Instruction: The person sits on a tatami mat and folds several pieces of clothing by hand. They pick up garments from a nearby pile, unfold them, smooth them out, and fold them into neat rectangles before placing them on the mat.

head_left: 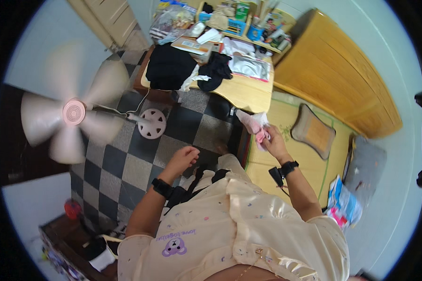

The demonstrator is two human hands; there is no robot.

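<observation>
My right hand [276, 144] is closed round a bunch of pink socks [252, 124], with a white part showing beside them. They hang above the near corner of the desk and the edge of the mat-covered bed. My left hand [185, 159] is loosely curled over the tiled floor, and nothing shows between its fingers. Black straps circle both wrists. Black-and-white cloth [202, 180] lies against my legs, below the left hand.
A spinning pink fan [73, 112] stands at the left. Ahead, the wooden desk [248, 99] bears black clothes [171, 66], boxes and bags. On the bed mat [284, 175] at the right lie a pillow [314, 131] and a blue-white package [344, 201].
</observation>
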